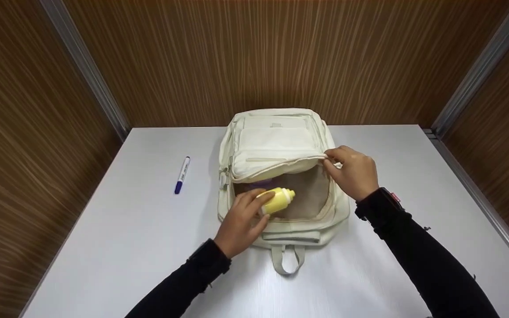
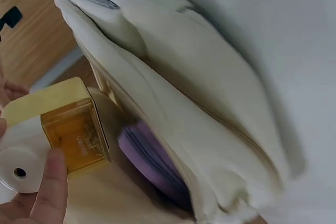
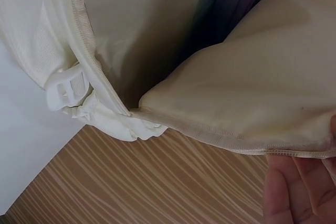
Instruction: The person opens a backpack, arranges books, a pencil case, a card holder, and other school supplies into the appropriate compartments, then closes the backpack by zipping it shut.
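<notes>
A cream backpack [image 1: 281,137] lies on the white table with its main compartment unzipped. My left hand [image 1: 241,221] holds a yellow and white pencil sharpener [image 1: 277,200] over the opening. In the left wrist view, the pencil sharpener [image 2: 73,135] shows an amber see-through compartment and a round hole in its white face. The right hand [image 1: 354,172] pinches the zippered edge of the flap and lifts it. Inside the bag sits a purple zippered pouch [image 2: 152,161], partly hidden by the flap.
To the left of the backpack lies a white marker [image 1: 183,174] with a blue cap. Wood-grain panels [image 1: 254,57] stand behind the table and at both sides. The backpack's carry loop [image 1: 287,260] points toward the near edge.
</notes>
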Demonstrator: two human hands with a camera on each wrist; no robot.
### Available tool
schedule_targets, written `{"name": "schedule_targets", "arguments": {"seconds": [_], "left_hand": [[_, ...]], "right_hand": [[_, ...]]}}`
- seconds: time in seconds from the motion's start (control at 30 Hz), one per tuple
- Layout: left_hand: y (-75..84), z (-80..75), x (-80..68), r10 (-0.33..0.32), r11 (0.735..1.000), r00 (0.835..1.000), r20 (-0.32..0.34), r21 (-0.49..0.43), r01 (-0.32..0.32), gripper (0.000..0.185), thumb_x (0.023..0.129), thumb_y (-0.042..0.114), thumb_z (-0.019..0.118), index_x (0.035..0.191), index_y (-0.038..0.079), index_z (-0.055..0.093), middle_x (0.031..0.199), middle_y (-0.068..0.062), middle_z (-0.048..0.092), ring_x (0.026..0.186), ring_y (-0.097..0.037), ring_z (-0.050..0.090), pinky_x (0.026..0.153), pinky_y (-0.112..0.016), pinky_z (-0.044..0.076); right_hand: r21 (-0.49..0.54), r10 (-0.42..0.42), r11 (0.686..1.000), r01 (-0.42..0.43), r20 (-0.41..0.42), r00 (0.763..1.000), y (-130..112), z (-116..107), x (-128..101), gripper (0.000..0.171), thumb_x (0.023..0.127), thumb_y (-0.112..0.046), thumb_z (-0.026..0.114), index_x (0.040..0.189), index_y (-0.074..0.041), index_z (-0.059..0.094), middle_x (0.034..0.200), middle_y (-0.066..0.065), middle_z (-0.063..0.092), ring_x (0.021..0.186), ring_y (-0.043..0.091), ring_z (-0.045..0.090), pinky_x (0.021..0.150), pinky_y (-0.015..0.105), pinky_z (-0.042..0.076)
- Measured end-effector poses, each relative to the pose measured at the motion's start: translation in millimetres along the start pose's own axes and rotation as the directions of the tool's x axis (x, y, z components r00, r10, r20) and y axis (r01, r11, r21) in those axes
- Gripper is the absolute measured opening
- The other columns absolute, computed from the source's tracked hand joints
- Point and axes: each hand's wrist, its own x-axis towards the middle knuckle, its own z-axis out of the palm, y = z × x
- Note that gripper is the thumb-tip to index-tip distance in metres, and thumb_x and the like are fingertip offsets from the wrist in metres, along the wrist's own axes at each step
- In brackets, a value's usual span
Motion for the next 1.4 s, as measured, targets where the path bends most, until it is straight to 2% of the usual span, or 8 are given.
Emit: {"name": "schedule_targets", "arguments": {"seconds": [0.13,0.27,0.57,0.83,0.93,1.1,1.3,1.4], "left_hand": [[6.7,23.5,20.1,0.008,1.000,1.000,-0.008,0.023,-0.008,0.047,0.089,0.015,0.069,0.135,0.016,0.057,0.131,-0.011,0.059,0.116,-0.030,0.057,0.099,-0.041,0.049],[8.2,41.9,33.5,0.013,0.993,1.000,-0.003,0.120,-0.012,0.046,0.090,0.016,0.068,0.134,0.019,0.057,0.129,-0.010,0.060,0.115,-0.028,0.058,0.100,-0.039,0.048],[2.8,66.6,54.1,0.072,0.955,0.997,-0.025,0.289,-0.062,0.042,0.088,0.010,0.069,0.128,0.021,0.062,0.125,-0.005,0.063,0.112,-0.026,0.060,0.093,-0.034,0.053],[-1.3,69.5,73.4,-0.078,0.989,0.988,0.134,0.139,0.059,0.045,0.088,-0.007,0.060,0.128,0.014,0.063,0.125,-0.007,0.067,0.113,-0.023,0.065,0.092,-0.028,0.054],[-0.6,70.4,78.6,-0.050,0.975,0.991,0.128,0.222,0.020,0.045,0.088,-0.007,0.058,0.126,0.015,0.063,0.122,-0.003,0.070,0.110,-0.020,0.067,0.090,-0.027,0.054],[-1.3,74.1,80.4,-0.001,0.924,0.996,0.088,0.381,-0.032,0.047,0.089,0.000,0.059,0.132,0.019,0.061,0.120,-0.004,0.070,0.102,-0.022,0.070,0.081,-0.029,0.057],[-1.1,71.8,81.0,-0.098,0.902,0.980,0.171,0.431,0.015,0.041,0.100,0.010,0.048,0.140,0.018,0.054,0.133,-0.009,0.062,0.119,-0.026,0.061,0.098,-0.033,0.052],[2.8,68.6,83.4,-0.126,0.882,0.969,0.213,0.471,0.011,0.044,0.098,0.009,0.052,0.141,0.018,0.053,0.135,-0.011,0.060,0.123,-0.028,0.059,0.101,-0.036,0.050]], "right_hand": [[0.011,0.001,1.000,-0.001,0.008,1.000,0,1,-2,0.010,0.084,-0.017,0.074,0.090,-0.010,0.076,0.080,0.006,0.073,0.071,0.025,0.071,0.058,0.045,0.050],[0.026,-0.002,1.000,0.002,0.009,1.000,-1,3,-3,0.009,0.083,-0.017,0.075,0.089,-0.010,0.076,0.080,0.005,0.073,0.071,0.025,0.071,0.058,0.045,0.050],[0.035,0.003,0.999,-0.003,0.001,1.000,-3,-1,-1,0.009,0.084,-0.017,0.075,0.089,-0.010,0.076,0.080,0.005,0.073,0.072,0.024,0.071,0.059,0.046,0.051],[0.036,0.009,0.999,-0.009,0.008,1.000,-3,-3,-2,0.009,0.084,-0.017,0.074,0.090,-0.010,0.076,0.081,0.005,0.073,0.073,0.024,0.071,0.060,0.045,0.051],[0.037,0.017,0.999,-0.017,0.002,1.000,-3,-4,-2,0.009,0.084,-0.016,0.074,0.090,-0.010,0.076,0.083,0.006,0.074,0.074,0.024,0.071,0.061,0.046,0.051],[0.029,0.011,1.000,-0.011,-0.003,1.000,0,-5,-2,0.009,0.084,-0.016,0.075,0.090,-0.010,0.076,0.081,0.006,0.073,0.072,0.025,0.070,0.059,0.046,0.051],[0.028,0.004,1.000,-0.004,0.000,1.000,1,-4,-5,0.007,0.083,-0.016,0.075,0.088,-0.011,0.076,0.079,0.005,0.073,0.070,0.025,0.070,0.057,0.045,0.050],[0.029,0.005,1.000,-0.005,0.001,1.000,2,-4,-6,0.006,0.083,-0.015,0.075,0.088,-0.011,0.076,0.079,0.004,0.073,0.071,0.025,0.070,0.057,0.045,0.050]]}}
